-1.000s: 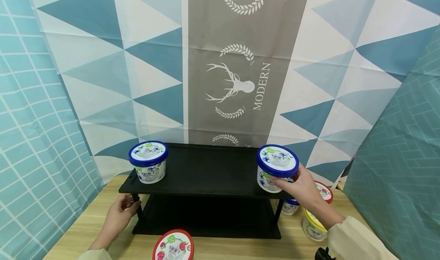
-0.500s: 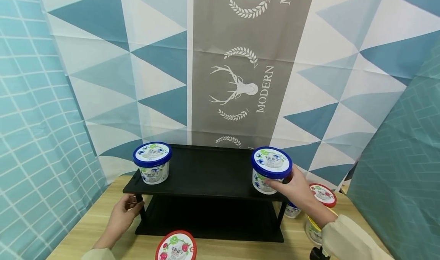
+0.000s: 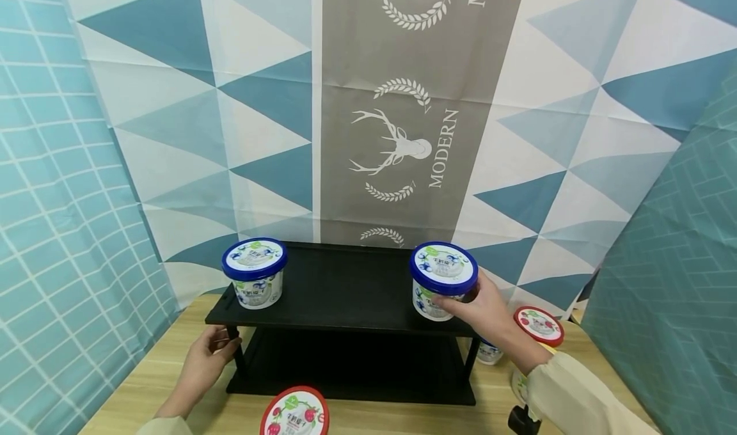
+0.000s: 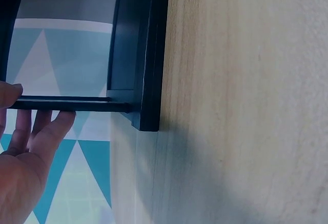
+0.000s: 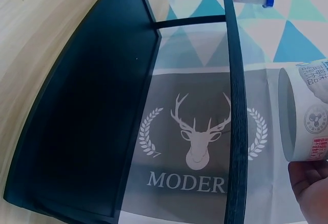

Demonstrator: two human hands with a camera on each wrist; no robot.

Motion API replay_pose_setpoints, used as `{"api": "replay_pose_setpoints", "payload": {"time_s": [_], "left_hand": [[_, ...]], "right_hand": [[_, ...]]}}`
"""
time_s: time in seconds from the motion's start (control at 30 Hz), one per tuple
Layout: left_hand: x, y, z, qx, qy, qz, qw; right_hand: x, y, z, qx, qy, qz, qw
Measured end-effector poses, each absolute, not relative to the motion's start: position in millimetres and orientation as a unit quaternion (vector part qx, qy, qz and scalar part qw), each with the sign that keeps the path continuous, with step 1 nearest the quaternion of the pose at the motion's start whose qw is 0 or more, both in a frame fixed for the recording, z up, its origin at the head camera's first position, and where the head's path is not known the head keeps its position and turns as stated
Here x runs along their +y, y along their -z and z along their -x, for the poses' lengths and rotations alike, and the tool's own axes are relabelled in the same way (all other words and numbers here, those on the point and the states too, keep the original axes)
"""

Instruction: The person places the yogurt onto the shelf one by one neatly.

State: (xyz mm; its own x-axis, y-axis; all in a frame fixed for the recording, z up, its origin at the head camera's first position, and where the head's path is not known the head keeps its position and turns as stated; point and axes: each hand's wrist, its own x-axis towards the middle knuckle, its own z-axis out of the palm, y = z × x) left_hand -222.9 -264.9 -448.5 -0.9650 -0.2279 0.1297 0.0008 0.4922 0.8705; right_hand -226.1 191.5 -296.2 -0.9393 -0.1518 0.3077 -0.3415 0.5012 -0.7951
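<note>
A black two-tier rack point(image 3: 351, 288) stands on the wooden table. My left hand point(image 3: 198, 364) grips its left front post point(image 4: 61, 104), thumb on one side and fingers on the other. Over the right end of the top shelf, my right hand point(image 3: 489, 313) holds a white tub with a blue lid and blueberry print point(image 3: 443, 275). The right wrist view shows a gap between this tub's base point(image 5: 288, 116) and the shelf edge. Another blue-lidded tub point(image 3: 256, 272) stands upright at the top shelf's left end.
A red-lidded tub point(image 3: 295, 416) is in front of the rack. To the rack's right are another red-lidded tub point(image 3: 538, 325), a yellow-lidded one partly hidden by the sleeve point(image 3: 520, 385), and a blue-lidded one point(image 3: 489, 353). Patterned cloth point(image 3: 391, 166) hangs behind.
My right hand has moved the blue-lidded tub leftward from the top shelf's right end. My left hand keeps its grip on the post. The head view has shifted slightly.
</note>
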Motion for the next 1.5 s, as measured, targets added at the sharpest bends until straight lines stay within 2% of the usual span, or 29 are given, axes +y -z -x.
{"api": "replay_pose_setpoints", "payload": {"time_s": [1.5], "left_hand": [[-265.1, 449.0, 219.8, -0.853, 0.503, -0.061, 0.122]], "right_hand": [[150.4, 301.9, 236.2, -0.836, -0.511, -0.185, 0.08]]}}
